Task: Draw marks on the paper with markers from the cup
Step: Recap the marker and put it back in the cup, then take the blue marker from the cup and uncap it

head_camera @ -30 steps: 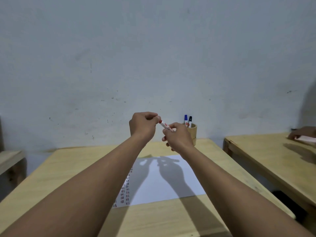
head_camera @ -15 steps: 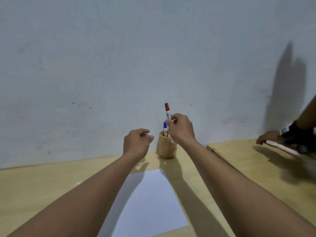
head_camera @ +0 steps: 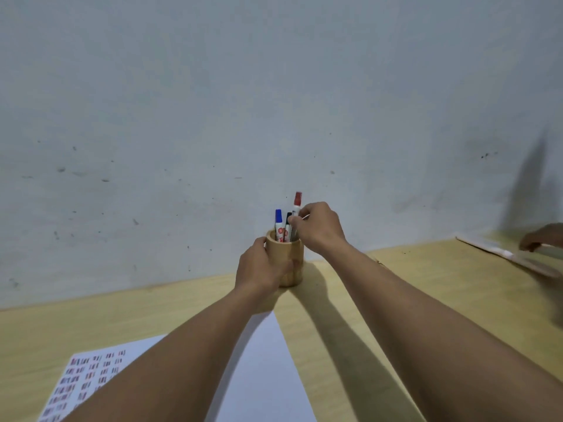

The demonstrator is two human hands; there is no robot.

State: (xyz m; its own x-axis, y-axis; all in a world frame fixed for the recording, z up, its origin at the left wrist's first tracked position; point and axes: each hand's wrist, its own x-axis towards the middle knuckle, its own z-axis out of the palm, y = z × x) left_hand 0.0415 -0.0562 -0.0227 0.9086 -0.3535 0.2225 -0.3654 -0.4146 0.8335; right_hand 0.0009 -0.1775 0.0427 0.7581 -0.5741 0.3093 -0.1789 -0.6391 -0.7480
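A round wooden cup [head_camera: 293,257] stands on the wooden table [head_camera: 335,315] close to the wall. My left hand [head_camera: 262,266] wraps around the cup's left side. My right hand [head_camera: 316,226] pinches a red-capped marker [head_camera: 297,205] whose lower end sits inside the cup. A blue-capped marker [head_camera: 278,223] and a black-capped marker [head_camera: 288,222] stand in the cup beside it. The white paper [head_camera: 262,376] lies nearer to me under my arms, with rows of small red and dark marks on its left part [head_camera: 88,376].
The grey wall [head_camera: 274,102] rises right behind the cup. At the far right another person's hand [head_camera: 539,239] rests on a flat pale sheet [head_camera: 518,257] on the neighbouring table surface.
My right hand has lowered the capped red marker into the cup. My left hand has moved from the air onto the cup's side. The view has come closer to the cup.
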